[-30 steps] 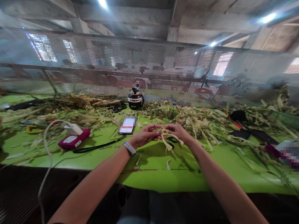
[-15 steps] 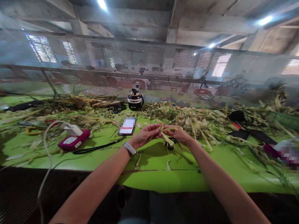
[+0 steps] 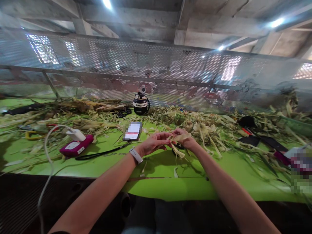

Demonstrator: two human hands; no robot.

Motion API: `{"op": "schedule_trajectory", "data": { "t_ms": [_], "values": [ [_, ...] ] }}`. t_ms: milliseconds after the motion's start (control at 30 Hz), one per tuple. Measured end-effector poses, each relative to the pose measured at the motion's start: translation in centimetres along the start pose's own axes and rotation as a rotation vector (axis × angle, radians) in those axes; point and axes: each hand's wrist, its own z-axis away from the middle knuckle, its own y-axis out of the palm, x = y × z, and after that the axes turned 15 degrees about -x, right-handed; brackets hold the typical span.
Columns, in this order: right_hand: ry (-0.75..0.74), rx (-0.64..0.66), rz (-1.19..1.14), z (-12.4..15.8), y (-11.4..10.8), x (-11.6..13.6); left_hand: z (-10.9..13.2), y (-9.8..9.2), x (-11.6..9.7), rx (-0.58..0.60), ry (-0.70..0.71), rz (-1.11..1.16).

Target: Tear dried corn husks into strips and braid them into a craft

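A strip of pale husk (image 3: 179, 152) is held between the two hands, just above the near middle of the surface (image 3: 161, 188); one end hangs toward the near side and another part runs to the right. It looks very light, dry and pliable, likely to bend easily and to split along its length if pulled hard. The best hold would be a gentle fingertip pinch where it bunches, leaving the thin ends free. The left hand (image 3: 153, 143) has thumb and fingers pinched on that bunched part; the right hand (image 3: 188, 143) is curled behind the strip, its fingertips close to the left ones, but I cannot tell exactly what they grip.

Below the hands sits a dark object (image 3: 177, 148), mostly covered. To the left lie a phone (image 3: 133, 131), its screen blurred out, and a magenta box (image 3: 77, 145) with a white plug (image 3: 76, 134). Farther off are a heap of husks (image 3: 204, 125) and a black bottle (image 3: 140, 105), before a perforated screen (image 3: 156, 70) that obscures what is beyond. At the far right, pixelation hides part of another magenta item (image 3: 282, 157).
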Motion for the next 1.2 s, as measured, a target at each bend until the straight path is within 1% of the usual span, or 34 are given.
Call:
{"op": "schedule_trajectory", "data": {
  "t_ms": [67, 100, 233, 367, 533, 600, 667, 733, 800, 867, 967, 1067, 1200],
  "values": [
    [-0.028, -0.039, 0.026, 0.0, 0.3, -0.2, 0.0, 0.0, 0.0, 0.004, 0.006, -0.034],
    [-0.041, -0.038, 0.022, 0.1, 0.4, -0.4, 0.0, 0.1, 0.0, 0.002, 0.011, -0.045],
    [-0.081, 0.047, -0.068, 0.6, 0.6, -0.6, -0.3, 0.2, 0.3, -0.016, 0.05, -0.045],
    [-0.068, 0.089, -0.123, 0.8, 0.4, -0.5, -0.4, 0.2, 0.4, 0.003, 0.061, -0.064],
    [-0.076, 0.084, -0.145, 0.6, 0.3, -0.4, -0.1, 0.5, 0.2, -0.003, 0.066, -0.1],
    [-0.041, 0.06, -0.154, 0.5, 0.3, -0.4, 0.0, 0.6, 0.1, -0.016, 0.077, -0.109],
    [0.021, 0.019, -0.211, 0.4, 0.1, -0.2, -0.2, 0.5, 0.2, -0.052, 0.1, -0.106],
    [0.087, -0.004, -0.329, 0.2, -0.3, 0.0, -0.4, 0.3, 0.3, -0.117, 0.126, -0.099],
    [0.12, 0.021, -0.472, 0.1, -0.9, 0.2, -0.6, 0.1, 0.3, -0.177, 0.139, -0.082],
    [0.122, 0.044, -0.548, 0.1, -1.3, 0.4, -0.8, 0.0, 0.3, -0.209, 0.144, -0.054],
    [0.114, -0.023, -0.46, 0.1, -1.4, 0.5, -0.7, 0.1, 0.2, -0.208, 0.135, -0.028],
    [0.08, -0.108, -0.36, 0.1, -0.8, 0.3, -0.6, 0.3, 0.2, -0.176, 0.095, -0.042],
    [0.092, -0.106, -0.326, -0.2, -0.3, 0.0, -0.5, 0.4, 0.3, -0.161, 0.067, -0.041]
  ]
}}
